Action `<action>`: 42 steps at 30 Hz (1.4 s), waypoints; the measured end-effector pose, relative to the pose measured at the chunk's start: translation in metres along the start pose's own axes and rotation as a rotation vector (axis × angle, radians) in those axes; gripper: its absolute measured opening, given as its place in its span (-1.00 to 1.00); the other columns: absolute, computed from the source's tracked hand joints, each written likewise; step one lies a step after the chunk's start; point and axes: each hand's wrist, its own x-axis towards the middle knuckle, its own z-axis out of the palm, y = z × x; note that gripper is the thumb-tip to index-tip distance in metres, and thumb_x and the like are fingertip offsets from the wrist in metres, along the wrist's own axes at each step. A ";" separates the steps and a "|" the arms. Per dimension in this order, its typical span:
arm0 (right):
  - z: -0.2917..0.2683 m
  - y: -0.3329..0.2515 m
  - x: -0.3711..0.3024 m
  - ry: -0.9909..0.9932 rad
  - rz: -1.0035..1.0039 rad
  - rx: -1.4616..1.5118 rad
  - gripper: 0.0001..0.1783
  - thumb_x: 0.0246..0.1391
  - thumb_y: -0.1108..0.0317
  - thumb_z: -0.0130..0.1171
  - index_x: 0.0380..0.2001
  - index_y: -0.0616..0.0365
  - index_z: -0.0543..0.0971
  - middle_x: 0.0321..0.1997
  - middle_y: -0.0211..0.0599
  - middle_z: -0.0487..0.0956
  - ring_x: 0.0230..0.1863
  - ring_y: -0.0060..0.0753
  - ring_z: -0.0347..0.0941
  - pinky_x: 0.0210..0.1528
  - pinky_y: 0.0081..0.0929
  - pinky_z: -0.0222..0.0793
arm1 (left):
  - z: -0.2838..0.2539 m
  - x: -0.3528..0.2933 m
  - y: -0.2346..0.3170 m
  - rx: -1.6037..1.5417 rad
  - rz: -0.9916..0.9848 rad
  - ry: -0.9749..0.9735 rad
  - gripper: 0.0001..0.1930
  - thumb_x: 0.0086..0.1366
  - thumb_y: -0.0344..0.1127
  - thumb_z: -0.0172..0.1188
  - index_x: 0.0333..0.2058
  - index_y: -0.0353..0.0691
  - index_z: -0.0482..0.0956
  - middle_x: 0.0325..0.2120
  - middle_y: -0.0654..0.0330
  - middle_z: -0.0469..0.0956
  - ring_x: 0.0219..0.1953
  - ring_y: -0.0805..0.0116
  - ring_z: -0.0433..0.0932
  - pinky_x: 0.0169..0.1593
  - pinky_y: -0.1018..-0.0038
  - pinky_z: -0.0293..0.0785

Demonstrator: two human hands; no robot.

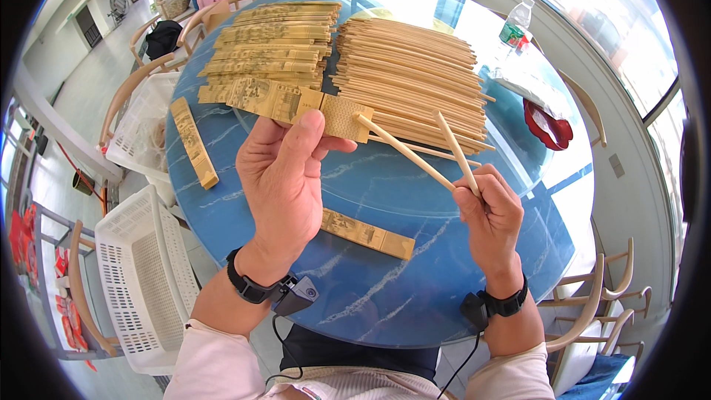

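Pinched between the thumb and fingers of my left hand is a tan printed paper chopstick sleeve, its end pointing right. My right hand grips a pair of wooden chopsticks near their lower ends. The two sticks spread apart; one reaches the sleeve's right end, the other points up beside it. How far that tip sits inside, I cannot tell. Beyond my hands lie a stack of sleeves and a large heap of loose chopsticks. Single sleeves rest at the left and nearer me.
All this lies on a round blue marbled table with a glass turntable. A plastic bottle and a red-rimmed bag are at the far right. White plastic crates stand on the left, and wooden chairs surround the table.
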 end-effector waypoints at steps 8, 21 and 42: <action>0.000 -0.001 0.001 -0.034 0.034 0.049 -0.85 0.30 0.47 0.39 -0.31 0.32 0.63 -0.44 -0.30 0.49 -0.46 -0.45 0.38 -0.41 -0.50 0.29 | 0.000 -0.001 0.000 -0.065 0.009 -0.011 -0.74 0.54 -0.46 0.20 0.13 -0.35 0.63 -0.02 0.13 0.73 -0.04 0.31 0.75 -0.06 0.30 0.77; -0.002 -0.005 0.000 -0.110 0.219 0.163 -0.83 0.45 0.43 0.20 -0.28 0.28 0.62 -0.55 -0.44 0.52 -0.54 -0.65 0.36 -0.46 -0.62 0.29 | 0.005 -0.003 0.006 -0.129 0.004 0.007 -0.73 0.53 -0.47 0.22 0.14 -0.40 0.60 0.01 0.06 0.72 0.02 0.27 0.75 0.05 0.27 0.79; -0.010 -0.017 0.011 -0.361 0.539 0.304 -0.83 0.48 0.47 0.13 -0.25 0.31 0.62 -0.57 -0.45 0.47 -0.59 -0.70 0.35 -0.56 -0.66 0.18 | -0.003 -0.004 0.004 0.088 -0.013 -0.065 -0.92 0.56 -0.43 0.18 -0.20 -0.23 0.50 -0.09 -0.03 0.74 0.00 0.12 0.77 0.01 0.16 0.81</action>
